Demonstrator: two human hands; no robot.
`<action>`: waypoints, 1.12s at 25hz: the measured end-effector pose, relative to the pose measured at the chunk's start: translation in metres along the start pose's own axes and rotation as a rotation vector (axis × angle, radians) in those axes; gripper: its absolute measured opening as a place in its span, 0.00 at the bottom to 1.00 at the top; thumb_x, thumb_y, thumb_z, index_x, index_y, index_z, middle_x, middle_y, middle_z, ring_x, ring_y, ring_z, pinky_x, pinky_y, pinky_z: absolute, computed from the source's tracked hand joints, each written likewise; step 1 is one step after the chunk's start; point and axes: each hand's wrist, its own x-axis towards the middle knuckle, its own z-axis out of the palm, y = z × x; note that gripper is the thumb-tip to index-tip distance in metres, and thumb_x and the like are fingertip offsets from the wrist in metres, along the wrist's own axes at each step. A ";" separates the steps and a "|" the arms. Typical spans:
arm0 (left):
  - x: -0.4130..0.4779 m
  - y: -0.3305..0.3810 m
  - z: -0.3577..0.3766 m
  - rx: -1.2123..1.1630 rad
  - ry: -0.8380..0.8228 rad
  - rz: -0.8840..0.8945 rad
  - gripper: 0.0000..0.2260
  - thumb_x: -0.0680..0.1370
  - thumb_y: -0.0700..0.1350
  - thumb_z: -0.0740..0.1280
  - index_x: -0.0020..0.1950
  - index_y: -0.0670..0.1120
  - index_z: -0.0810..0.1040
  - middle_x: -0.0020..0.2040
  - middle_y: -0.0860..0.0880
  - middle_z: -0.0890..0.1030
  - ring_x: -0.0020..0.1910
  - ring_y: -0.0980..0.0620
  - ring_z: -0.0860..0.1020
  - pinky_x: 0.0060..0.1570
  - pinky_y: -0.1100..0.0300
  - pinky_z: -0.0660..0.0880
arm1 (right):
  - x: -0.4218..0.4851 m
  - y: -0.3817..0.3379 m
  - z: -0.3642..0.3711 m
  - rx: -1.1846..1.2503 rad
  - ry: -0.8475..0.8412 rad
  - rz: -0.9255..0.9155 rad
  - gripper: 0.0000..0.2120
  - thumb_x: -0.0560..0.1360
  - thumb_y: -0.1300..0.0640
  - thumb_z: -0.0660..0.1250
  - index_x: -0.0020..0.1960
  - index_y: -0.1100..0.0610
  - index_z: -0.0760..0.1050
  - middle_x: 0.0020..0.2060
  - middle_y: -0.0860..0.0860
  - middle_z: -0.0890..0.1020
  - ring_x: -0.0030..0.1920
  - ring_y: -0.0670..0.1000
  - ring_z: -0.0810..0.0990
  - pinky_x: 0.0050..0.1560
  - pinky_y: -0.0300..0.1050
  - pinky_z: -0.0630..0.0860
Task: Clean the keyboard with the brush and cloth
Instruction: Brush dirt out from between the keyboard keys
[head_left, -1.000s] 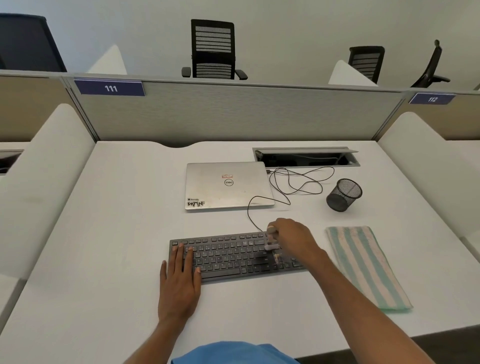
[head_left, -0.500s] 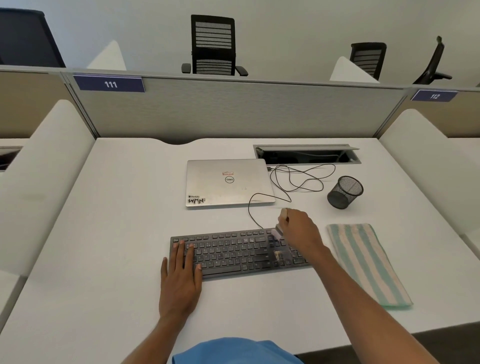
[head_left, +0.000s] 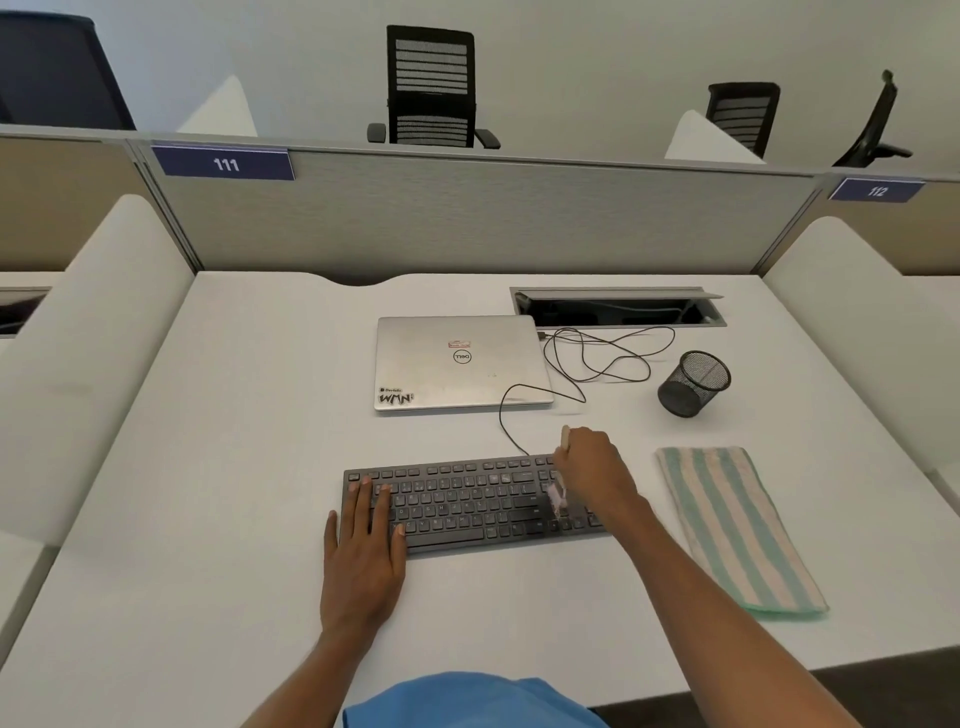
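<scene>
table (head_left: 208, 519) carrying everything; closed laptop (head_left: 462, 364) sitting behind the keyboard (head_left: 467, 499), which is lying near-centre; striped cloth (head_left: 737, 530) waiting just right of it, probably for the wipe step; left hand (head_left: 363, 551) lying flat, fingers straight, likely pinning the keyboard's left end against sliding; right hand (head_left: 592, 473) gripping the brush (head_left: 556, 493), bristles working the right-side keys; mesh cup (head_left: 693, 384) and cable (head_left: 597, 358) sitting behind, not blocking anything

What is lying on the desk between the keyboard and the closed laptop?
In the head view, a thin black cable crosses that otherwise bare strip between keyboard and laptop.
</scene>
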 end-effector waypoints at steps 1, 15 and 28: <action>0.001 0.000 0.000 -0.002 -0.001 -0.001 0.28 0.85 0.55 0.49 0.84 0.47 0.63 0.86 0.48 0.57 0.86 0.49 0.50 0.82 0.41 0.54 | 0.001 0.000 -0.001 0.064 0.029 -0.016 0.14 0.82 0.56 0.58 0.39 0.60 0.72 0.36 0.54 0.79 0.36 0.54 0.77 0.35 0.45 0.71; 0.001 0.001 0.000 -0.007 -0.002 0.000 0.28 0.85 0.55 0.50 0.83 0.46 0.64 0.85 0.47 0.58 0.85 0.48 0.53 0.81 0.40 0.55 | 0.010 0.022 0.005 0.236 0.125 -0.013 0.15 0.81 0.57 0.58 0.36 0.57 0.69 0.34 0.54 0.79 0.34 0.53 0.78 0.34 0.51 0.73; 0.001 0.000 -0.001 -0.005 -0.010 -0.001 0.28 0.85 0.55 0.49 0.84 0.47 0.62 0.86 0.47 0.57 0.85 0.49 0.51 0.82 0.41 0.53 | 0.009 0.023 0.007 0.178 0.114 -0.055 0.16 0.81 0.58 0.58 0.35 0.57 0.67 0.34 0.53 0.77 0.34 0.53 0.74 0.35 0.48 0.69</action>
